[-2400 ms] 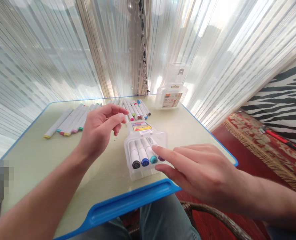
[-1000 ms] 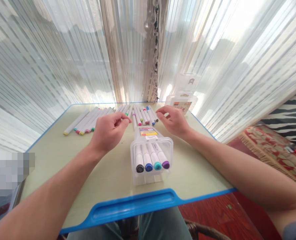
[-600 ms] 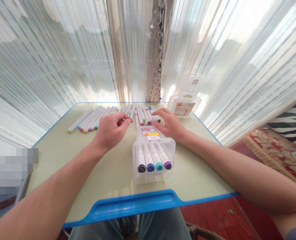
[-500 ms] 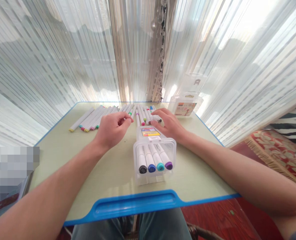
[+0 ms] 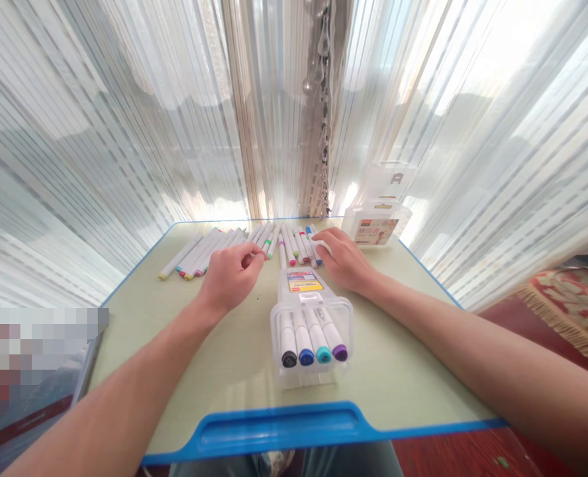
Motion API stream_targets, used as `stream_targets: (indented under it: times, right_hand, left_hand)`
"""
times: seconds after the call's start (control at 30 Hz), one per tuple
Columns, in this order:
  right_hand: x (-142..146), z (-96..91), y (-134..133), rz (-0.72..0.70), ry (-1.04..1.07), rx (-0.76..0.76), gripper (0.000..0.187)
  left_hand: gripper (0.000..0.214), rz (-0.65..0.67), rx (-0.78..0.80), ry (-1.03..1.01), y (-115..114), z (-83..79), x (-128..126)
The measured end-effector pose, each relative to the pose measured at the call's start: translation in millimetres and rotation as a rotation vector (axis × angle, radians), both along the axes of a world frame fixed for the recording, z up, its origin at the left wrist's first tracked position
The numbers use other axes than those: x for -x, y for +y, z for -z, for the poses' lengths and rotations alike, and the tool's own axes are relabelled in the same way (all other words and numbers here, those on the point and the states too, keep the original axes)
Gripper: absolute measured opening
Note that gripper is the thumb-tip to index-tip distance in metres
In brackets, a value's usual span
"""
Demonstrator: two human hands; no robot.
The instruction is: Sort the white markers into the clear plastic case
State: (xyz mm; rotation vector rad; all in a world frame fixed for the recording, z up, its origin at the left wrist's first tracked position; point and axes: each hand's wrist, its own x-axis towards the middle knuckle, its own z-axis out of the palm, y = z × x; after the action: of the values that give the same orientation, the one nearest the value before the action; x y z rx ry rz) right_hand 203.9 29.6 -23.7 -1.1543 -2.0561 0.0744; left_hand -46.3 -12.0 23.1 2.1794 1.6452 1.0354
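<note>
Pens (image 5: pixel 289 245) lie under the right hand's (image 5: pixel 342 258) fingertips, its hold unclear; picking seems the step, next needing a firm pinch; left hand (image 5: pixel 232 275) curls, fingertips together.

Four white markers (image 5: pixel 318 334) are showing black, blue, turquoise, purple ends (image 5: pixel 323 355); tabletop (image 5: pixel 393 371) is showing pale green (rim (image 5: pixel 279 424) blue).

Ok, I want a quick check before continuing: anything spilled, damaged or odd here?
No spill or damage shows. One small oddity: a dark speck on the plain tabletop, left of the clear marker case, too small to identify.
</note>
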Motion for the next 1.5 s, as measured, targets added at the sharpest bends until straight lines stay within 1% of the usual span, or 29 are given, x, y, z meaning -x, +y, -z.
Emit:
stream_targets:
  times: [0.2, 0.47, 0.7, 0.9, 1.0, 1.13, 1.23, 1.33, 1.5]
  right_hand:
    - [-3, 1.0, 2, -0.014, -0.046, 0.001, 0.032]
    - [-3, 5.9, 4, -0.071, -0.091, -0.008, 0.038]
    - [-2, 2.3, 3, -0.11, -0.071, -0.058, 0.039]
    - [-1, -1.0, 2, -0.109, -0.065, -0.107, 0.041]
    - [0, -2.0, 1, -0.107, -0.069, -0.117, 0.038]
    - [-1, -2.3, -3, -0.093, -0.093, -0.101, 0.03]
    - [-3, -2.1, -8, -0.094, -0.132, -0.071, 0.028]
    - [-6, -1.6, -10, -0.107, -0.182, -0.035, 0.031]
    - [-10, -0.4, -10, -0.101, -0.237, 0.033, 0.039]
  left_hand:
    - [0.024, -0.007, 0.03, 0.013, 1, -1.1, 1]
    - [0.024, 0.006, 0.011, 0.063, 3, 0.6, 0]
    - [0.025, 0.016, 0.012, 0.088, 3, 2.6, -1]
    - [0.027, 0.045, -0.007, 0.075, 6, 6.9, -1]
    - [0.026, 0.039, 0.0, 0.07, 7, 8.6, -2]
    - [0.024, 0.065, 0.003, 0.103, 8, 9.9, -4]
    - [0.023, 0.084, -0.016, 0.108, 8, 9.8, -4]
    - [0.022, 0.059, -0.031, 0.092, 8, 9.8, -2]
    - [0.02, 0.056, -0.063, 0.105, 7, 11.8, 0]
